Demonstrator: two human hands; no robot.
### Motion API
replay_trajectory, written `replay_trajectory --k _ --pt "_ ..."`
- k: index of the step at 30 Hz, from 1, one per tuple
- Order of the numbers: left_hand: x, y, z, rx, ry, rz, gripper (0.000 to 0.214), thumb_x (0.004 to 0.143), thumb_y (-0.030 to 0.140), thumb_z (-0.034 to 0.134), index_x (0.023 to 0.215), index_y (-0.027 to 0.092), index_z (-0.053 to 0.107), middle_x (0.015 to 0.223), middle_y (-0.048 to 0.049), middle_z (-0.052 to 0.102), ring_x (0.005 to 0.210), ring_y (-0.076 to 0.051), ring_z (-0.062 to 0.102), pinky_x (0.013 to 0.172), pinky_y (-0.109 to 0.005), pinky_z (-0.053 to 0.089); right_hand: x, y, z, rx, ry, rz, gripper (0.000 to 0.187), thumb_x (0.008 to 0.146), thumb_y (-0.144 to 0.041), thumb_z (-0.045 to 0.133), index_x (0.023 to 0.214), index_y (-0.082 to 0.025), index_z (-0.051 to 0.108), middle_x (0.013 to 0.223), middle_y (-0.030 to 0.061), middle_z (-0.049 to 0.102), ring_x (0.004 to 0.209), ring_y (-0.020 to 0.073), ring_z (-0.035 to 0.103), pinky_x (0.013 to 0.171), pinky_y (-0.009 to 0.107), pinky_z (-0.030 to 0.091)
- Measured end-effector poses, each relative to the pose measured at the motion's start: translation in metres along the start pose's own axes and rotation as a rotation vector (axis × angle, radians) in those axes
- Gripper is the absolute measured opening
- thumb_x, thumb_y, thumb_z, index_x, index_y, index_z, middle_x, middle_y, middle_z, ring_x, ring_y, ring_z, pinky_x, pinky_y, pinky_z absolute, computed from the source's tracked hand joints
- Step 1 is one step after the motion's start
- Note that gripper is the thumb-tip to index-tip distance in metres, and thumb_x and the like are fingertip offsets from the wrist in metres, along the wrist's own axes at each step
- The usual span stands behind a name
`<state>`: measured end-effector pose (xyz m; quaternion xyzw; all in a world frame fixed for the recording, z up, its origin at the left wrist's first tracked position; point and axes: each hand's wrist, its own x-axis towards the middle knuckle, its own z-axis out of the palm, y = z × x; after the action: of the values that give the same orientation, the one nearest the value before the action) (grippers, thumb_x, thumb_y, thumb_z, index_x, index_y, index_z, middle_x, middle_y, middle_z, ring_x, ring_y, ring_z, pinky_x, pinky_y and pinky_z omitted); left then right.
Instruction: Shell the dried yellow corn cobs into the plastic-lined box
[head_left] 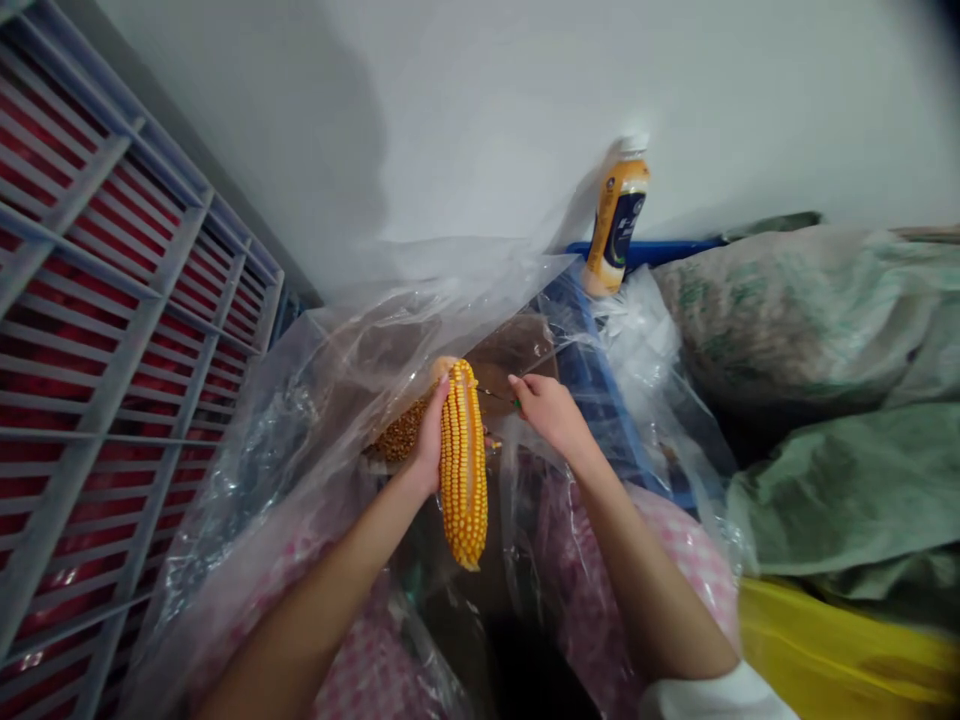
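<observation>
My left hand (430, 440) is wrapped around an ear of corn (465, 490), holding it almost upright with its tapered end toward me. A narrow strip without kernels runs down the ear's face. To the right, my right hand (549, 408) pinches a thin metal tool (495, 396) with a bit of green at its grip; its exact kind is hard to make out. The tool points left toward the upper part of the ear; I cannot tell whether it touches. Loose corn kernels (401, 435) are heaped below and left of the ear, inside a clear plastic sheet (247, 440).
A slatted grey plastic crate (97, 420) with red contents rises on the left. On the right, an orange drink bottle (619, 218) stands at a blue crate (626, 400). Beyond are a pale woven sack (810, 310), green cloth (847, 490) and something yellow (840, 640). A white wall (480, 110) stands behind.
</observation>
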<state>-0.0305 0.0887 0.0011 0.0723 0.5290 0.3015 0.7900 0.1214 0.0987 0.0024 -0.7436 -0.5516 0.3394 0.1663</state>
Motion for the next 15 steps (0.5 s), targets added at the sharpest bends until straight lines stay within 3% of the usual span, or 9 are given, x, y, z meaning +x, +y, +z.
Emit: replay_trajectory --k 4,8,15 --pt "0.002 -0.001 -0.002 0.067 0.042 0.045 0.055 0.078 0.065 0.043 0.086 0.015 0.065 0.048 -0.004 0.058 0.044 -0.019 0.057 0.041 -0.028 0.043 -0.005 -0.004 -0.01 -0.01 0.183 -0.118 0.043 0.091 -0.047 0.035 0.068 -0.019 0.058 0.061 0.0019 0.058 0.06 0.0144 0.051 0.058 0.024 0.029" --pt "0.003 -0.002 0.0 0.05 0.07 0.051 0.052 0.076 0.065 0.047 0.085 0.017 0.064 0.048 -0.0035 0.056 0.049 -0.021 0.06 0.041 -0.027 0.042 -0.011 -0.01 -0.01 -0.008 0.088 -0.254 0.039 0.088 -0.046 0.044 0.068 -0.02 0.064 0.059 -0.0008 0.059 0.056 0.0118 0.048 0.056 0.023 0.028" --pt "0.006 -0.006 0.0 0.057 0.066 0.106 0.046 0.078 0.058 0.051 0.089 0.016 0.065 0.052 -0.0022 0.059 0.045 -0.017 0.058 0.043 -0.026 0.045 -0.014 -0.016 -0.003 -0.147 0.084 -0.226 0.035 0.088 -0.043 0.046 0.071 -0.022 0.067 0.063 0.0009 0.064 0.057 0.013 0.052 0.056 0.024 0.028"
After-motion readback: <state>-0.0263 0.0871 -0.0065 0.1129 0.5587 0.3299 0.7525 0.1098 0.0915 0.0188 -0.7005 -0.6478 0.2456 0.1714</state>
